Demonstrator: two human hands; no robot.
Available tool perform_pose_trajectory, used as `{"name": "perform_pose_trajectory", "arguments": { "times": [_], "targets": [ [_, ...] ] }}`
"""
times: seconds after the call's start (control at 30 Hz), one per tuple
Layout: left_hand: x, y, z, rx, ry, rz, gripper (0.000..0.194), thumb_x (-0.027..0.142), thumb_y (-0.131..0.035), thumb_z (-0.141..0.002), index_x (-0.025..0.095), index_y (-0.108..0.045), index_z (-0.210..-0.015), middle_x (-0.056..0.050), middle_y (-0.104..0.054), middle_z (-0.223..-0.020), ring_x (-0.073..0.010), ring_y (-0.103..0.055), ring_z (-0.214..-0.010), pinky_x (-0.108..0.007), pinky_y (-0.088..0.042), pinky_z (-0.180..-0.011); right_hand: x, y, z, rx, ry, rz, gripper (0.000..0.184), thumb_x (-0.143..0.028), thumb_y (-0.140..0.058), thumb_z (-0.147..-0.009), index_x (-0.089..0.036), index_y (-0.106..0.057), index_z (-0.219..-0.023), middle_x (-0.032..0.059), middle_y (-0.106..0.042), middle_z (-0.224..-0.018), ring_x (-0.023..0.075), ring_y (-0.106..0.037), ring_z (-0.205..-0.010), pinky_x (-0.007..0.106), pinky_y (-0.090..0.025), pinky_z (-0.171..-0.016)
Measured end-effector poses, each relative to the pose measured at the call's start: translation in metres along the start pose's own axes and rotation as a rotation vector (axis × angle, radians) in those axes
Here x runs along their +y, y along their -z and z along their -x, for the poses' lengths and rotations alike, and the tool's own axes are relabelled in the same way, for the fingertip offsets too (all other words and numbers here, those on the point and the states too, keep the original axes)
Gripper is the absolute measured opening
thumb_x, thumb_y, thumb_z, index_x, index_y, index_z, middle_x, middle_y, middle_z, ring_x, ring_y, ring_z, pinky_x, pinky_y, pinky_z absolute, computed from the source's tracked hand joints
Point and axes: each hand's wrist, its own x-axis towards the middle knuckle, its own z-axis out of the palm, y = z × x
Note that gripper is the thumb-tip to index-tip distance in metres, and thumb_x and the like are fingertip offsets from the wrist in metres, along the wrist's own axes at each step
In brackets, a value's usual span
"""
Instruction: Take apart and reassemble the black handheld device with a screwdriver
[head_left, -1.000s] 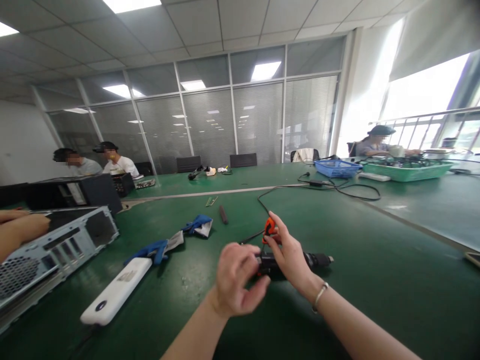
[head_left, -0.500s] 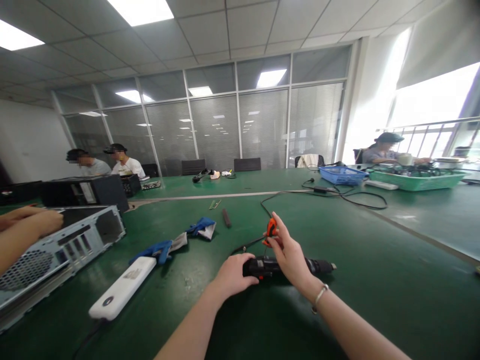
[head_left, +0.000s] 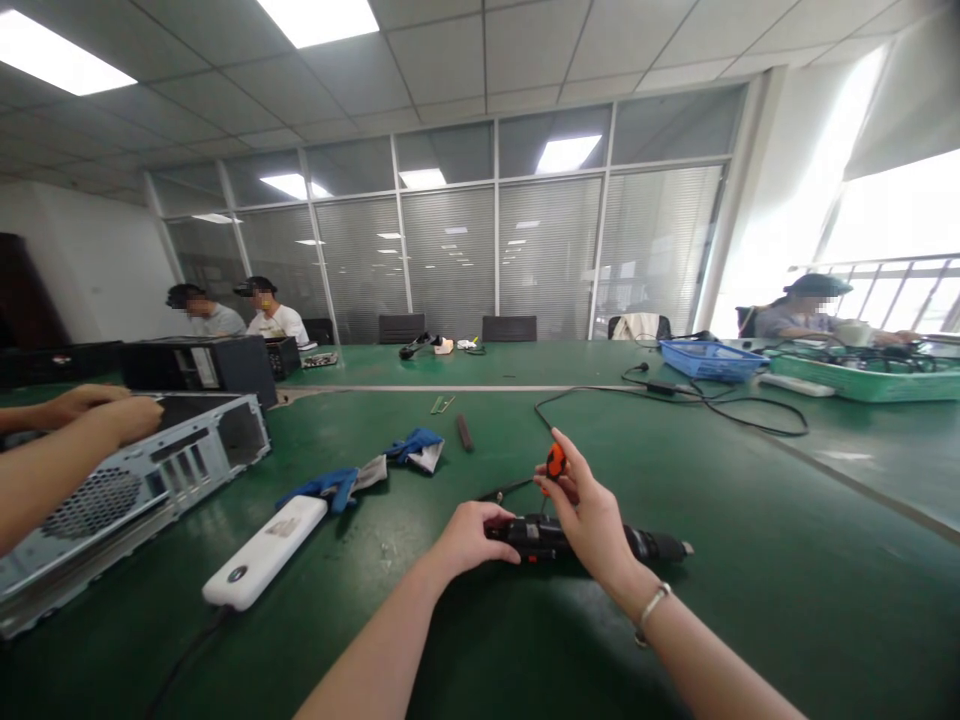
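A black power tool [head_left: 654,545], shaped like an electric screwdriver, lies on its side on the green table, tip to the right. My left hand [head_left: 471,535] is wrapped round its left end, thumb in front and fingers behind. Above the tool's middle, my right hand [head_left: 592,500] holds an orange and black screwdriver [head_left: 556,461] upright by its handle. The thin shaft points down at the tool's body; whether its tip sits in a screw I cannot tell. A dark cord [head_left: 517,486] runs behind the tool. My right palm hides part of the tool.
To the left lie a white power bank [head_left: 266,550] and blue-grey gloves [head_left: 416,448]. A co-worker's hands [head_left: 124,412] reach into an open computer case [head_left: 180,465]. Behind are a dark bar [head_left: 465,433], a blue basket [head_left: 709,362], a green basket [head_left: 877,380] and a looped cable [head_left: 780,405].
The view has swung slightly left, so things appear further right. My right hand has turned a little around the screwdriver's handle. My left hand keeps its grip on the power tool.
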Motion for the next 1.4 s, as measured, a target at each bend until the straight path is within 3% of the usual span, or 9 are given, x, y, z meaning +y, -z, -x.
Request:
{"name": "perform_pose_trajectory", "arguments": {
  "times": [0.13, 0.3, 0.5, 0.73, 0.87, 0.93, 1.07, 1.23, 1.4],
  "targets": [
    [0.001, 0.000, 0.000, 0.001, -0.005, -0.001, 0.052, 0.024, -0.086, -0.054, 0.015, -0.074, -0.104, -0.005, -0.075, -0.096, -0.0263, -0.068, -0.091, -0.031, -0.050, -0.083, 0.000, 0.000, -0.005, -0.011, 0.019, 0.151, 0.055, -0.029, -0.052, -0.090, -0.026, -0.038, -0.143, 0.0047, -0.068, -0.091, 0.0199, -0.067, -0.077, 0.032, -0.055, -0.072],
    [0.001, 0.001, 0.002, 0.001, -0.011, -0.089, 0.049, 0.033, -0.085, -0.057, 0.018, -0.075, -0.103, -0.001, -0.076, -0.090, -0.0267, -0.067, -0.087, -0.028, -0.049, -0.075, -0.001, 0.000, -0.014, -0.063, 0.060, 0.134, 0.058, -0.021, -0.048, -0.088, -0.027, -0.035, -0.144, 0.0052, -0.066, -0.101, 0.0182, -0.067, -0.079, 0.029, -0.055, -0.072],
    [0.003, 0.002, 0.003, 0.006, -0.015, -0.124, 0.053, 0.033, -0.085, -0.057, 0.021, -0.074, -0.108, 0.000, -0.076, -0.093, -0.0260, -0.067, -0.087, -0.027, -0.048, -0.075, -0.007, 0.006, -0.014, -0.069, 0.037, 0.321, 0.056, -0.027, -0.052, -0.088, -0.029, -0.039, -0.142, 0.0016, -0.062, -0.085, 0.0186, -0.062, -0.065, 0.033, -0.054, -0.065],
    [0.002, 0.002, 0.004, -0.002, 0.019, -0.139, 0.056, 0.035, -0.085, -0.057, 0.020, -0.073, -0.109, 0.000, -0.075, -0.092, -0.0258, -0.066, -0.087, -0.028, -0.048, -0.076, -0.005, 0.008, -0.008, -0.111, 0.010, 0.033, 0.062, -0.020, -0.045, -0.087, -0.029, -0.030, -0.146, 0.0045, -0.065, -0.106, 0.0181, -0.066, -0.091, 0.032, -0.055, -0.083],
    [0.004, 0.001, 0.005, 0.010, 0.002, -0.122, 0.055, 0.036, -0.085, -0.057, 0.020, -0.073, -0.108, -0.001, -0.075, -0.090, -0.0254, -0.066, -0.084, -0.029, -0.048, -0.075, -0.001, 0.010, -0.007, -0.043, 0.059, 0.213, 0.058, -0.026, -0.050, -0.087, -0.027, -0.036, -0.144, 0.0047, -0.065, -0.091, 0.0209, -0.065, -0.077, 0.035, -0.055, -0.073],
    [0.006, 0.001, 0.006, 0.021, 0.001, -0.115, 0.055, 0.035, -0.086, -0.057, 0.020, -0.073, -0.108, -0.001, -0.075, -0.091, -0.0256, -0.066, -0.084, -0.029, -0.048, -0.075, -0.001, 0.009, -0.006, -0.014, 0.101, 0.299, 0.060, -0.029, -0.054, -0.086, -0.025, -0.036, -0.144, 0.0066, -0.064, -0.094, 0.0234, -0.064, -0.080, 0.038, -0.054, -0.074],
    [0.009, 0.002, 0.007, 0.003, 0.010, -0.108, 0.055, 0.035, -0.085, -0.057, 0.019, -0.073, -0.108, -0.002, -0.075, -0.091, -0.0259, -0.066, -0.085, -0.029, -0.049, -0.076, -0.002, 0.008, -0.006, -0.064, 0.095, 0.203, 0.065, -0.021, -0.046, -0.088, -0.026, -0.024, -0.148, 0.0068, -0.064, -0.107, 0.0230, -0.062, -0.098, 0.038, -0.051, -0.085],
    [0.008, 0.002, 0.005, 0.003, -0.004, -0.107, 0.054, 0.033, -0.085, -0.057, 0.020, -0.073, -0.109, -0.001, -0.075, -0.095, -0.0265, -0.066, -0.089, -0.029, -0.048, -0.080, -0.005, 0.010, -0.007, -0.029, 0.126, 0.335, 0.057, -0.024, -0.052, -0.087, -0.025, -0.037, -0.142, 0.0033, -0.066, -0.087, 0.0219, -0.062, -0.080, 0.043, -0.047, -0.089],
    [0.005, 0.002, 0.004, 0.004, -0.013, -0.105, 0.052, 0.033, -0.085, -0.057, 0.021, -0.074, -0.107, 0.000, -0.076, -0.091, -0.0244, -0.066, -0.084, -0.028, -0.048, -0.077, -0.006, 0.011, -0.006, -0.027, 0.112, 0.295, 0.064, -0.022, -0.049, -0.088, -0.025, -0.027, -0.148, 0.0051, -0.067, -0.103, 0.0216, -0.062, -0.091, 0.041, -0.048, -0.089]
  ]
}}
